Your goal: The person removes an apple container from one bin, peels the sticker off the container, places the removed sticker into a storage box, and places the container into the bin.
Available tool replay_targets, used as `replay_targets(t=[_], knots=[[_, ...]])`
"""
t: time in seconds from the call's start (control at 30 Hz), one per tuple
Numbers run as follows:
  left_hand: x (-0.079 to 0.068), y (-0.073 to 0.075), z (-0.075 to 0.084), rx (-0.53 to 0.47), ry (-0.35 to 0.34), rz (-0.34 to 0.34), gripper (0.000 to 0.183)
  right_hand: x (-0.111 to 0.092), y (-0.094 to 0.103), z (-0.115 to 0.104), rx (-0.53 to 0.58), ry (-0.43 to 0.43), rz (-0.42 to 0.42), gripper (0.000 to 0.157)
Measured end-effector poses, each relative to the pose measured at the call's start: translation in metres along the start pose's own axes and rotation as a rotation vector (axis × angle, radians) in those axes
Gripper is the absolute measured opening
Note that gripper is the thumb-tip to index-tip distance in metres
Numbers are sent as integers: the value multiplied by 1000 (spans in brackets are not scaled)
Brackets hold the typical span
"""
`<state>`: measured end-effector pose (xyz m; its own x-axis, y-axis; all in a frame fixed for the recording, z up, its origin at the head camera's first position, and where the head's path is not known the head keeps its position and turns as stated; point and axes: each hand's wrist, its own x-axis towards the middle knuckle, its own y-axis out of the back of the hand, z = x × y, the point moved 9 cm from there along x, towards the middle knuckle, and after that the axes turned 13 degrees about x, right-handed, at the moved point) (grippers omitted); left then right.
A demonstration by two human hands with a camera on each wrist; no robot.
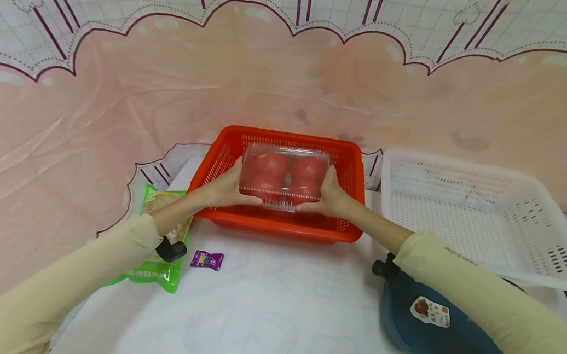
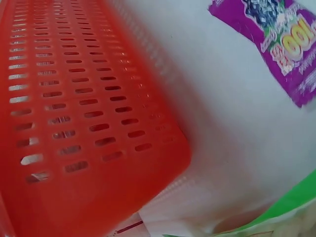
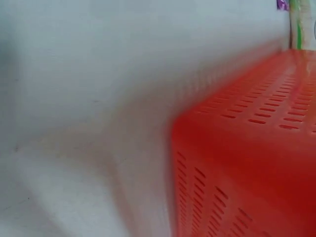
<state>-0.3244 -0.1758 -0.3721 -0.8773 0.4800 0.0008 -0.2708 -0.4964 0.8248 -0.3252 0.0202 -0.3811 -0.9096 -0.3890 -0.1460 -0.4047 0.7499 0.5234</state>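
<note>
A clear plastic box of tomatoes (image 1: 284,177) is held in both hands, over or inside the red basket (image 1: 280,226). At its left end the left hand (image 1: 228,187) grips it, thumb along the near side. The right hand (image 1: 333,197) grips the right end in the same way. Several round red tomatoes show through the lid. Both wrist views show the outer wall of the red basket (image 2: 84,113), but neither hand appears there. Whether the box touches the basket floor is hidden.
A white basket (image 1: 459,211) stands to the right, with a dark blue lid-like item (image 1: 445,331) bearing a sticker before it. Left of the red basket lie a green food bag (image 1: 158,270), partly under the left arm, and a small purple candy packet (image 1: 207,260).
</note>
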Motion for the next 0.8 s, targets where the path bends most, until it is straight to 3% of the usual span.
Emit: replay_targets(t=[0.3, 0.4, 0.57, 0.7, 0.8], knots=[[-2, -2, 2, 53, 72, -42, 107, -1, -2, 2, -36, -26, 10, 128], [-2, 4, 4, 102, 93, -44, 107, -2, 1, -2, -137, -34, -4, 127], [-11, 12, 4, 298, 193, -67, 108, -11, 9, -14, -422, -61, -42, 112], [-22, 14, 13, 475, 209, -50, 95, -28, 11, -32, -576, 43, -18, 91], [-33, 12, 25, 560, 195, -18, 87, -49, 9, -42, -627, 139, 8, 82]])
